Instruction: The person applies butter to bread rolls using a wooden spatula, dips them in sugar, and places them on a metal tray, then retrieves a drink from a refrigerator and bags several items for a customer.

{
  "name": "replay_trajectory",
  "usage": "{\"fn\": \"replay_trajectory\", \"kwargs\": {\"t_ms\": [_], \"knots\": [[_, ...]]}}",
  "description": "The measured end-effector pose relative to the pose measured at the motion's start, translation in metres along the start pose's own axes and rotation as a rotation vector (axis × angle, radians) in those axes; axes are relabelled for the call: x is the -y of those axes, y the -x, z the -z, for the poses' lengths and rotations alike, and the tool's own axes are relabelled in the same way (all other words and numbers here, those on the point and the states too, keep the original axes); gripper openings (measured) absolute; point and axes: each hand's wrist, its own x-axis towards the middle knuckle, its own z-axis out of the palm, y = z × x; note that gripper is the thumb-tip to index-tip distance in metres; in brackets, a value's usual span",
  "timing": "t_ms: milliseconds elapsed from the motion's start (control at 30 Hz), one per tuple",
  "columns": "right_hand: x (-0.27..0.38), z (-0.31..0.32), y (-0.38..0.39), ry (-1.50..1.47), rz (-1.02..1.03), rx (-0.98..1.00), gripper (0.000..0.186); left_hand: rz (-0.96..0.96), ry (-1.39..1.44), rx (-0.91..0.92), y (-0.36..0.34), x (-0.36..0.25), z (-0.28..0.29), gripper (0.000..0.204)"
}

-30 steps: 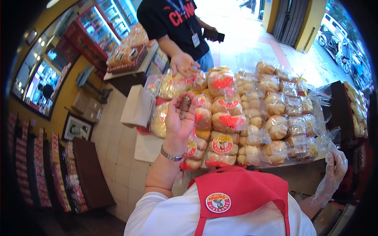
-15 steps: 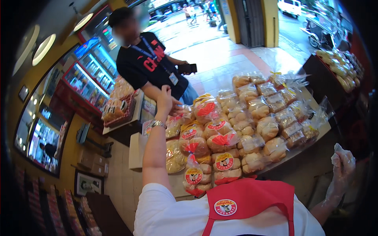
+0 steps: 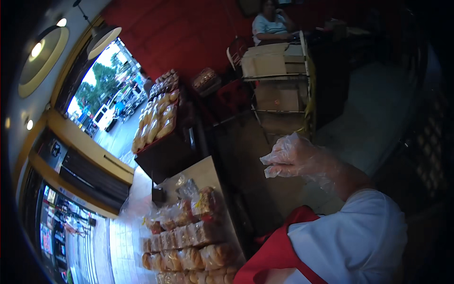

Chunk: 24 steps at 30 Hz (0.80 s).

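Observation:
My right hand is raised right of the counter in a clear plastic glove, fingers partly bent and apart, with nothing visible between them. Nearest below left, rows of bagged loaves and buns lie on a pale counter. My left hand is out of view.
Beyond stand a dark display stand of bagged bread, a rack of flat cardboard, and a seated person by a red wall. A doorway at left shows a street.
My view has swung sharply to the right. The person in black and my left hand have left the frame. My gloved right hand now appears higher and nearer the middle.

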Motion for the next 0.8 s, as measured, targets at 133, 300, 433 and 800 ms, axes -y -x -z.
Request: {"fn": "replay_trajectory", "kwargs": {"t_ms": [133, 300, 433, 800], "knots": [[-0.075, 0.051, 0.07, 0.063, -0.204, -0.037, 0.034, -0.263, 0.237, 0.047, 0.059, -0.169, -0.094, 0.019], [-0.186, 0.156, 0.142, 0.199, -0.34, -0.084, 0.032, -0.406, 0.571, 0.248, 0.183, -0.362, -0.21, 0.024], [-0.274, 0.246, 0.211, 0.162, -0.541, -0.172, 0.022, -0.57, 0.82, 0.504, 0.31, -0.517, -0.293, 0.027], [-0.585, 0.433, 0.517, -0.282, -1.397, -1.009, 0.029, -1.091, 2.058, 1.348, 0.737, -1.016, -0.372, 0.012]]}}
